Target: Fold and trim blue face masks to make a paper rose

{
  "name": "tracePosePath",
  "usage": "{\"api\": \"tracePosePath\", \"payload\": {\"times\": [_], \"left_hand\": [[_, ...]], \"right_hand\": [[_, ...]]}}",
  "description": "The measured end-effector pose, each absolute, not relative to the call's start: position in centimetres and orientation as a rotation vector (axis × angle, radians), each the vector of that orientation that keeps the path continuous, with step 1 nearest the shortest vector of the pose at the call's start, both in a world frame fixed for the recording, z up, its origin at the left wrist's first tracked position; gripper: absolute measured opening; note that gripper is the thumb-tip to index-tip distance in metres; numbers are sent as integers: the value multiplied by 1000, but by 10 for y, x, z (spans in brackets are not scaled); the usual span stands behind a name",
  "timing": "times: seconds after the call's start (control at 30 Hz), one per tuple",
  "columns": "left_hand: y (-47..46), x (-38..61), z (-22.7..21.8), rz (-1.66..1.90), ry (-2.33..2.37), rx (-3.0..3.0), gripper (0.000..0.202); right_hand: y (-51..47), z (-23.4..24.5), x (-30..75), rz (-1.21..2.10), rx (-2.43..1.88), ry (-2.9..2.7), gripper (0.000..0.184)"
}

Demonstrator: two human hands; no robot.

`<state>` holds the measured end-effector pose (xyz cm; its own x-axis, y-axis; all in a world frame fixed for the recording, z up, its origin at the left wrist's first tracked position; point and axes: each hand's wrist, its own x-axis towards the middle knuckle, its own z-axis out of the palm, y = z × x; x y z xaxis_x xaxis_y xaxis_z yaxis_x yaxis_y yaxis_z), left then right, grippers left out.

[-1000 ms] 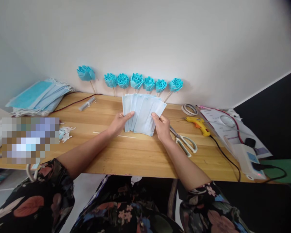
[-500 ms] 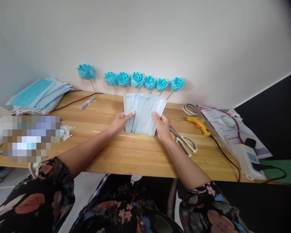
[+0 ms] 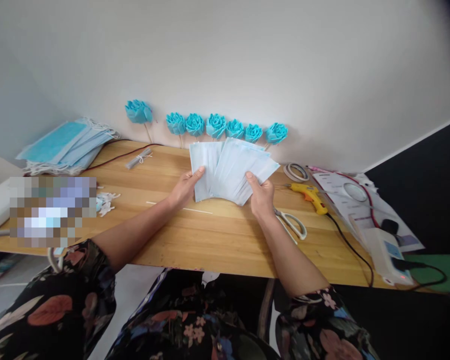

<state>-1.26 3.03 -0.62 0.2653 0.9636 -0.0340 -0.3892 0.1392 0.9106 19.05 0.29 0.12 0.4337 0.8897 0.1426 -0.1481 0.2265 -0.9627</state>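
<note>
Several pale blue face masks (image 3: 230, 172), with no ear loops showing, are spread like a fan above the table. My left hand (image 3: 185, 187) pinches the left edge, thumb on the near face. On the right side my right hand (image 3: 261, 195) grips the fan in the same way, its fingers hidden behind the sheets. Behind the masks, blue roses (image 3: 215, 126) on thin sticks lean along the wall. Just beyond my right wrist lie scissors (image 3: 294, 227), partly covered by it. A thin white stick (image 3: 197, 210) rests on the wood below the masks.
At the left is a pile of blue masks with loops (image 3: 60, 145), with a tied bundle of clear sticks (image 3: 138, 159) nearby. White scraps (image 3: 107, 202) lie below. Rightward are tape rolls (image 3: 296, 172), a yellow glue gun (image 3: 309, 196) with its cord, papers (image 3: 333, 192) and a power strip (image 3: 382, 255).
The masks have fanned out wider, their right side swinging out and tilting right. My right hand has moved a little rightward; my left hand keeps its pinch.
</note>
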Motion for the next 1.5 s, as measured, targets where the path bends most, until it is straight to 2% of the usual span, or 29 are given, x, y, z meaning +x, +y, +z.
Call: {"api": "tracePosePath", "payload": {"times": [0.23,0.33,0.43,0.83,1.5], "left_hand": [[33,-14,-8,1143,798,960,52],[31,-13,-8,1106,787,986,52],[28,-11,-8,1092,772,1048,51],[21,-14,-6,1024,784,1150,61],[25,-11,-7,1119,695,1087,35]], "right_hand": [[-7,10,197,1064,-976,-1005,46],[-9,4,192,1143,-1027,-1027,41],[-7,-3,186,1136,-1098,-964,36],[-3,-5,179,1027,-1089,-835,38],[-7,-7,176,1026,-1055,-944,35]]}}
